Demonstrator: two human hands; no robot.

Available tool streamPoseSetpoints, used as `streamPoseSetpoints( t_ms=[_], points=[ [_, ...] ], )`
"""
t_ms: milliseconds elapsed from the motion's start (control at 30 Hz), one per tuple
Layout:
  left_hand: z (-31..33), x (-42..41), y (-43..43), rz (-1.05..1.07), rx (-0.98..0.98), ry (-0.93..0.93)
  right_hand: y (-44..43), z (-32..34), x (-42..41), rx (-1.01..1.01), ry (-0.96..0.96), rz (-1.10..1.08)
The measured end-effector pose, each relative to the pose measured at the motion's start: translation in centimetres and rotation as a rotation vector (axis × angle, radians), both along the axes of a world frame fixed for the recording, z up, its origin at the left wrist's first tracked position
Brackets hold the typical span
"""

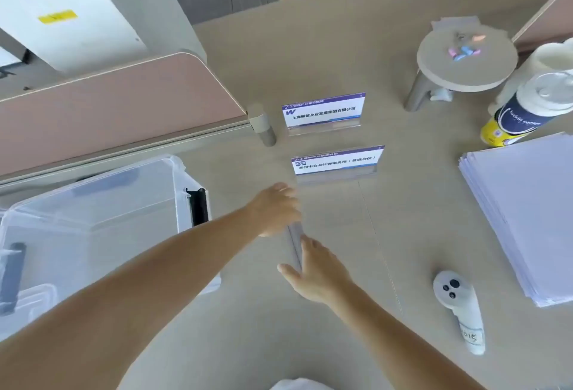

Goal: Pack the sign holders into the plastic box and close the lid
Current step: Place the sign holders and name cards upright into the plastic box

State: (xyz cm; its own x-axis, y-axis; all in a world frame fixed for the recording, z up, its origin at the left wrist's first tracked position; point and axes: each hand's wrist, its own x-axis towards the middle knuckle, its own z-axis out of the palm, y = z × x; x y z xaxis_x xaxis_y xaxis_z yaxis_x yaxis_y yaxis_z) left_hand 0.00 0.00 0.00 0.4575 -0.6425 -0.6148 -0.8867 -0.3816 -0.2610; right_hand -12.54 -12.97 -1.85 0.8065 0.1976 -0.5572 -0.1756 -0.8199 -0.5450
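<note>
Sitting at the left edge of the desk (341, 343) is the clear plastic box (93, 216), with a black latch showing on each end; whether a lid is on it is not clear. A pink divider panel (117, 110) is running behind the box. The left arm is crossing over the box's near right corner and the left hand (276, 209) is gripping the far end of the near sign holder (294, 244), fingers curled down over it. This holder is showing edge-on as a thin clear strip, lying between the two hands just right of the box, not inside it. The right hand (319, 278) is meeting the holder's near end, fingers straight and resting along its right side, thumb spread out to the left, so it is looking open rather than clasping. Beyond the hands, the middle sign holder (336, 163) is standing upright on the desk with a blue-and-white card in it, and the far sign holder (324, 110) is standing upright behind it, both well apart from the box. Further right a round stand (465, 61) is carrying a few small coloured clips (465, 50). A white controller (459, 306) is lying on the desk near the right forearm. A coffee cup (521, 110) is showing tilted toward the right edge, and a paper stack (527, 209) is lying below it
</note>
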Motion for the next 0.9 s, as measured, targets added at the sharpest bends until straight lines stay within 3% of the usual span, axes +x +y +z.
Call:
streamPoseSetpoints(
  t_ms=[233,400,500,567,700,800,900],
  points=[
    [1.7,0.1,-0.1,-0.003,0.071,0.042,-1.4,-0.3,1.4,0.005,0.075,0.094],
    [5.6,-0.4,1.9,0.256,-0.096,0.032,-5.3,4.3,5.4,-0.083,-0.19,0.148],
    [8.2,-0.6,3.6,0.472,-0.308,0.001,-6.6,7.7,7.7,-0.133,-0.4,0.14],
    [10.3,-0.9,4.8,0.574,-0.429,-0.025,-6.6,9.5,8.7,-0.069,-0.511,0.068],
    [14.3,-2.5,7.7,0.706,-0.529,-0.112,-4.2,11.8,9.4,0.276,-0.687,-0.046],
    [16.1,-4.8,10.5,0.875,-0.609,-0.183,-0.7,13.1,9.3,0.431,-0.649,-0.169],
    [17.0,-7.5,13.9,1.008,-0.664,-0.298,4.3,14.4,9.0,0.512,-0.475,-0.236]
  ],
)
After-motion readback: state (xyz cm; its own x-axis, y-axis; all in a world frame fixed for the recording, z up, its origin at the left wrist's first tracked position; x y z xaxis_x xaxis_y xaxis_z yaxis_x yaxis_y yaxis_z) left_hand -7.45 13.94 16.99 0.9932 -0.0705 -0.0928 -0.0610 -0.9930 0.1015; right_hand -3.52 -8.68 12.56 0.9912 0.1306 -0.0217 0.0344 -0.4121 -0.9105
